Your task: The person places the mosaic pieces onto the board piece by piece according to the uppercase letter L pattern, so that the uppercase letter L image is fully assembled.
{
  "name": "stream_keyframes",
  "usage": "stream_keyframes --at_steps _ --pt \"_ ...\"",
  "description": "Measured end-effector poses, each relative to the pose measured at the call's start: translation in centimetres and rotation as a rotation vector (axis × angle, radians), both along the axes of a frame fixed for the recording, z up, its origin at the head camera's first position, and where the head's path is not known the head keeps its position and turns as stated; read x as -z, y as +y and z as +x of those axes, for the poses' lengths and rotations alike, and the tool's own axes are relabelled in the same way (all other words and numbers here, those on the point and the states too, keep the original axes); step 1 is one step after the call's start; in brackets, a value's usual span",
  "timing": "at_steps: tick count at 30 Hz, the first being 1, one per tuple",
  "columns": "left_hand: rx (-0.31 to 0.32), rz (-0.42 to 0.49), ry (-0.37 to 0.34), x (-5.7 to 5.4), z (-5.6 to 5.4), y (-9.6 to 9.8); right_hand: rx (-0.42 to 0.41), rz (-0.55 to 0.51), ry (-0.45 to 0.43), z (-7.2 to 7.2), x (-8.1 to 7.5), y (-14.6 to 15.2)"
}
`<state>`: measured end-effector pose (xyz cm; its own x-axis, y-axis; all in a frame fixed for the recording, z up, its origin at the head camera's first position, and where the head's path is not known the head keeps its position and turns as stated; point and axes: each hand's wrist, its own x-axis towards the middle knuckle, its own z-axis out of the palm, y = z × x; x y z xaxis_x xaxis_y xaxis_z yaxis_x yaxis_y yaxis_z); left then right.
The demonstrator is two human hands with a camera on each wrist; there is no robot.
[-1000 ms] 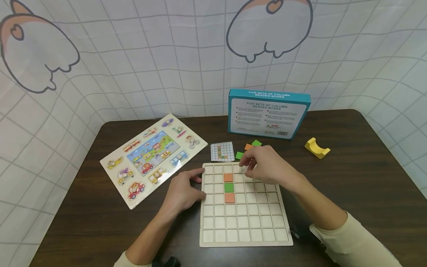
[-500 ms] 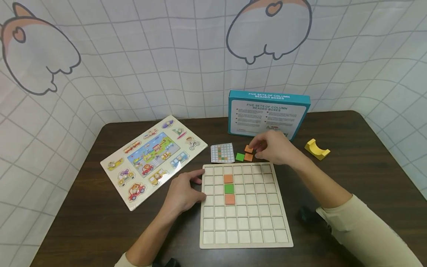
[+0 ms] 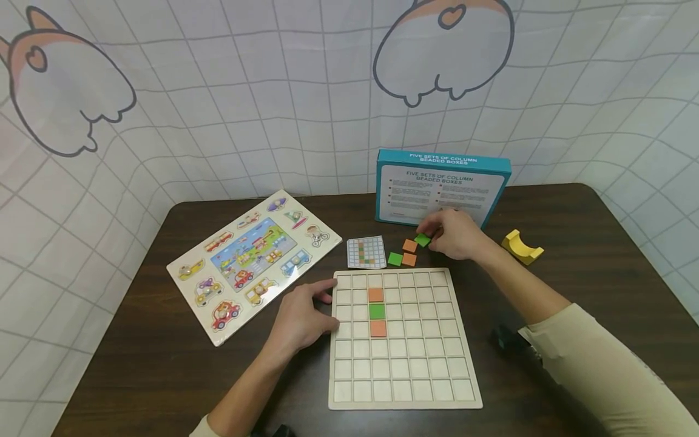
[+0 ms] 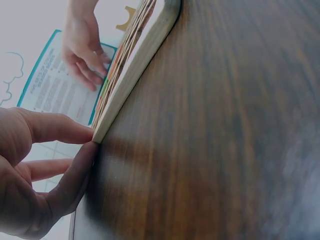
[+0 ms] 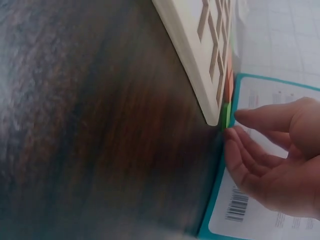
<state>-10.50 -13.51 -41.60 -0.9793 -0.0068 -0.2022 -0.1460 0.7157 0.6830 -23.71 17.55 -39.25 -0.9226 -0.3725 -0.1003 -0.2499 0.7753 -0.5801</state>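
Observation:
My left hand rests against the left edge of a wooden grid board, thumb and fingers spread along it. In the left wrist view its fingertips touch the board's edge. On the board, two orange tiles and a green tile stand in one column. Behind the board, my right hand pinches another green tile between thumb and index finger, low over the table. Right by it lie an orange tile, a second orange tile and one more green tile.
A small printed pattern card lies beside the loose tiles. Behind them stands a teal-edged box, close to my right hand. A yellow curved block sits at the right, and a picture puzzle board lies at the left.
My right hand has moved from above the grid board back and right to the loose green tile, uncovering the orange tiles. My left hand has stayed at the board's edge.

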Motion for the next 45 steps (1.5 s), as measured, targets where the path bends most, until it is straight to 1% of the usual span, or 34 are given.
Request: stream_keyframes --at_steps 6,11,15,22,27,31,36,45 --pt "0.001 -0.001 0.005 0.02 0.05 -0.02 -0.016 0.028 0.026 0.02 0.31 -0.37" --pt "0.002 -0.001 0.003 0.00 0.07 -0.01 -0.015 0.044 0.007 -0.02 0.40 -0.59" --pt "0.004 -0.002 0.005 0.02 0.02 -0.01 -0.017 0.059 0.012 -0.07 0.60 -0.69" --pt "0.005 -0.007 0.004 -0.03 0.07 0.02 -0.013 0.075 0.012 0.08 0.57 -0.73" --pt "0.011 -0.009 0.011 -0.05 0.10 0.02 -0.012 0.089 -0.007 0.17 0.47 -0.71" --pt "0.018 -0.010 0.015 -0.06 0.11 0.02 -0.008 0.087 -0.021 0.29 0.33 -0.76" --pt "0.010 -0.015 0.011 0.02 0.05 0.01 -0.002 0.081 -0.025 0.38 0.22 -0.73" --pt "0.011 -0.010 0.013 0.13 0.04 -0.04 -0.018 0.093 -0.003 0.35 0.41 -0.73"
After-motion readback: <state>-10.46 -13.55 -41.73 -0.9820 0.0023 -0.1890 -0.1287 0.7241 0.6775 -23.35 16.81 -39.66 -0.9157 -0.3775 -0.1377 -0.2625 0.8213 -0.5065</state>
